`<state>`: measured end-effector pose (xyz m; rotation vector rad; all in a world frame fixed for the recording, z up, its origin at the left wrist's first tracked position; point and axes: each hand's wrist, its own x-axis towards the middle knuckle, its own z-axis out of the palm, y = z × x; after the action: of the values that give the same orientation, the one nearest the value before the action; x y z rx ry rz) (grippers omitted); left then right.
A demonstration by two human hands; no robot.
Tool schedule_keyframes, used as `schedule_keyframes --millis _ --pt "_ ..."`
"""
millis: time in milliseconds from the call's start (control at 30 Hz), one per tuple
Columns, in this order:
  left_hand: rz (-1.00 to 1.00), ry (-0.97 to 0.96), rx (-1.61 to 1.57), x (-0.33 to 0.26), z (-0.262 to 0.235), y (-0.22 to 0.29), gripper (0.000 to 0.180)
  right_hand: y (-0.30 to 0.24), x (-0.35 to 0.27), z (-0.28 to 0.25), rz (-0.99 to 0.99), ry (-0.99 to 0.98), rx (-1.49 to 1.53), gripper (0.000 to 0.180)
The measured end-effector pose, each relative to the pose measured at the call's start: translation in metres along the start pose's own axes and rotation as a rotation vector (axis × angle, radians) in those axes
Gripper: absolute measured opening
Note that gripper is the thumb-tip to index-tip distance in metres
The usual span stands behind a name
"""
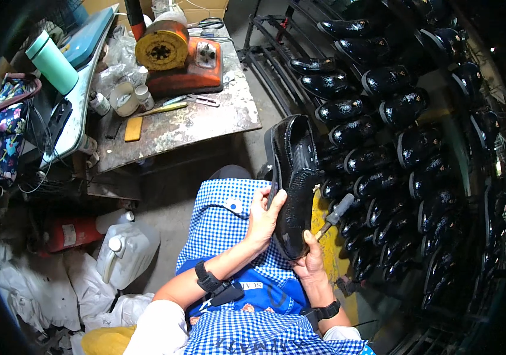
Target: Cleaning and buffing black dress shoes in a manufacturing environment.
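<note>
A glossy black shoe (pixel 295 207) is held over my lap, its opening at the far end and its toe toward me. My left hand (pixel 263 220) is closed on its left side, thumb across the upper edge and fingers around the sole. My right hand (pixel 310 260) grips the toe from the right, thumb raised on its side. Beside that thumb a small tool (pixel 337 213) with a grey end and a light, stick-like shaft points up to the right. Whether my right fingers also hold this tool is hard to make out.
Racks of shiny black shoes (pixel 377 160) fill the right side. At the far left a worn worktable (pixel 217 121) carries an orange machine (pixel 185 65), a yellow block (pixel 133 129) and pots. A white jug (pixel 126 254) and a red container (pixel 70 232) stand on the floor at left.
</note>
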<state>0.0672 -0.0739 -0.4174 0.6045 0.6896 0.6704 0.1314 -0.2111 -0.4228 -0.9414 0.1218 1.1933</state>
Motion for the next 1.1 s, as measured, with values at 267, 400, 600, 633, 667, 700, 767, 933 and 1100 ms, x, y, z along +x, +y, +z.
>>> schedule_keyframes --millis 267,400,600,633,667,700,767,933,1100 --pt "0.094 -0.388 0.126 -0.012 -0.014 0.006 0.067 -0.001 -0.004 0.014 0.002 0.101 0.012 0.031" --pt "0.216 -0.423 0.222 -0.023 -0.015 0.008 0.086 0.000 -0.005 0.005 0.018 0.131 0.046 0.012" --pt "0.086 -0.165 0.072 -0.011 -0.023 -0.001 0.041 -0.001 -0.012 0.011 -0.073 -0.017 -0.179 0.028" --pt "0.019 -0.132 0.020 -0.005 -0.027 0.000 0.031 -0.001 -0.014 0.023 -0.171 -0.026 -0.280 0.033" --pt "-0.046 -0.099 -0.028 0.000 -0.033 0.003 0.025 -0.002 -0.019 0.034 -0.271 -0.036 -0.375 0.039" --pt "-0.033 -0.041 0.256 0.002 -0.044 -0.004 0.028 0.002 -0.015 0.017 -0.379 -0.056 -0.518 0.049" --pt "0.047 0.012 0.036 0.003 -0.049 -0.012 0.024 -0.009 -0.025 0.032 -0.482 -0.067 -0.813 0.054" --pt "0.186 -0.147 0.219 0.011 -0.046 -0.001 0.021 -0.027 -0.041 0.043 -0.754 -0.008 -0.929 0.050" --pt "0.025 -0.115 0.298 0.005 -0.037 0.030 0.034 -0.062 -0.054 0.029 -0.832 0.051 -0.586 0.050"
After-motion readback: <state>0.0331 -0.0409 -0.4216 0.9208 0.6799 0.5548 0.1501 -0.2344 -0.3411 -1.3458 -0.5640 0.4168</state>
